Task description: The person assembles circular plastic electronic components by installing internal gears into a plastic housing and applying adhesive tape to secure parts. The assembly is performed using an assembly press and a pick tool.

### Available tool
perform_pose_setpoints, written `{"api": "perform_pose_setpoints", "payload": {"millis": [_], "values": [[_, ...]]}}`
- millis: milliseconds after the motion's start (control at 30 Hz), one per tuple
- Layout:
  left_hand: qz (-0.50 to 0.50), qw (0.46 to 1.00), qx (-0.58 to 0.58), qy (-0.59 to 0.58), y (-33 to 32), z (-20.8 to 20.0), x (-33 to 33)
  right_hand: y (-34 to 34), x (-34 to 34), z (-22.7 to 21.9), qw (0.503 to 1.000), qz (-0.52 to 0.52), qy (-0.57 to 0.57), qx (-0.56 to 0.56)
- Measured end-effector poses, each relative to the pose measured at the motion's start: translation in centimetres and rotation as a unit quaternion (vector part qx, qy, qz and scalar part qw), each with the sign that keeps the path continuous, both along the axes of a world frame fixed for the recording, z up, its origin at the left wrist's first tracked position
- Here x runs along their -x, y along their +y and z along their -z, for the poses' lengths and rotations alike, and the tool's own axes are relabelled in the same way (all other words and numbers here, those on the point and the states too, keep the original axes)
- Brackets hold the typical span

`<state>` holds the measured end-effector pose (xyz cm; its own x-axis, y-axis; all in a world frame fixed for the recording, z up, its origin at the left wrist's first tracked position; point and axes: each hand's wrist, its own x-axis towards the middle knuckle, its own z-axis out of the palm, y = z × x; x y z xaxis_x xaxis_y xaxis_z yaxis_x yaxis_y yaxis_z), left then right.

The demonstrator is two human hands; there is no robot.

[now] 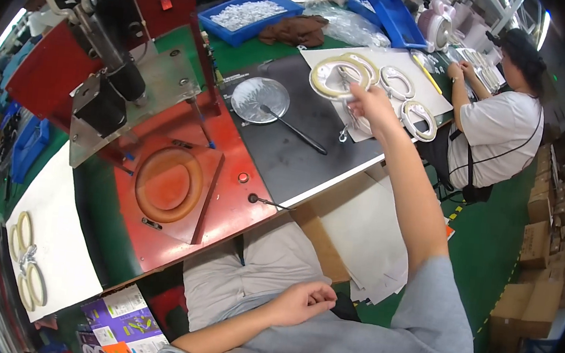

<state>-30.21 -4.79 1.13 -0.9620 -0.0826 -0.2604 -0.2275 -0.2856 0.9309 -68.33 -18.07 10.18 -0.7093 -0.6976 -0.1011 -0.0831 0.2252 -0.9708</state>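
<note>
My right hand (pixel 371 108) reaches out over the far right part of the bench, its fingers closed on the edge of a white ring-shaped part (pixel 317 84) with a cream-coloured inner band. More such ring parts (pixel 398 82) lie on a white sheet (pixel 423 71) just beyond and beside it. My left hand (pixel 300 304) rests low in front of my body, above my lap. Its fingers are loosely curled in, and nothing shows in them. Left of my right hand, a round dish (pixel 246 97) with white paste sits on the black mat, a dark-handled brush or spatula (pixel 294 130) lying across its rim.
A red press fixture (pixel 212 181) with a round orange recessed mould (pixel 168 185) stands at the left, its clamp (pixel 113 55) above. Further ring parts (pixel 27 260) lie on a white sheet far left. Blue trays (pixel 251 16) line the back. A co-worker (pixel 499 116) sits at right.
</note>
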Motion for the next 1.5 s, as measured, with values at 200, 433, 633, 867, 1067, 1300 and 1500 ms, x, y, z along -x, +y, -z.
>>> {"api": "perform_pose_setpoints", "payload": {"millis": [200, 433, 633, 867, 1067, 1300, 1500], "values": [[0.011, 1.000, 0.021, 0.004, -0.2, 0.9, -0.3, -7.2, 2.3, 1.7, 0.994, -0.017, -0.032, -0.107], [-0.017, 0.999, 0.042, -0.009, -0.4, 1.8, -0.9, -6.7, 1.7, 1.4, 0.967, -0.028, 0.149, -0.204], [-0.047, 0.999, 0.018, -0.001, -1.1, 3.0, -1.1, 0.7, -4.7, -1.0, 0.956, -0.082, 0.272, -0.072], [-0.118, 0.983, -0.082, 0.111, -4.8, 1.4, -2.8, 12.0, -17.6, -0.9, 0.802, -0.562, -0.164, -0.119], [-0.357, 0.931, -0.077, 0.013, -7.1, 3.1, -9.7, 11.0, -29.4, 9.6, 0.756, -0.503, -0.419, -0.004], [-0.749, 0.645, 0.075, -0.134, -7.3, 5.0, -28.5, 6.5, -30.4, 14.6, 0.732, -0.457, -0.497, -0.087], [-0.609, 0.231, 0.457, -0.606, -1.4, 9.4, -47.3, 1.7, -26.1, 23.6, 0.710, -0.402, -0.563, -0.132]]}}
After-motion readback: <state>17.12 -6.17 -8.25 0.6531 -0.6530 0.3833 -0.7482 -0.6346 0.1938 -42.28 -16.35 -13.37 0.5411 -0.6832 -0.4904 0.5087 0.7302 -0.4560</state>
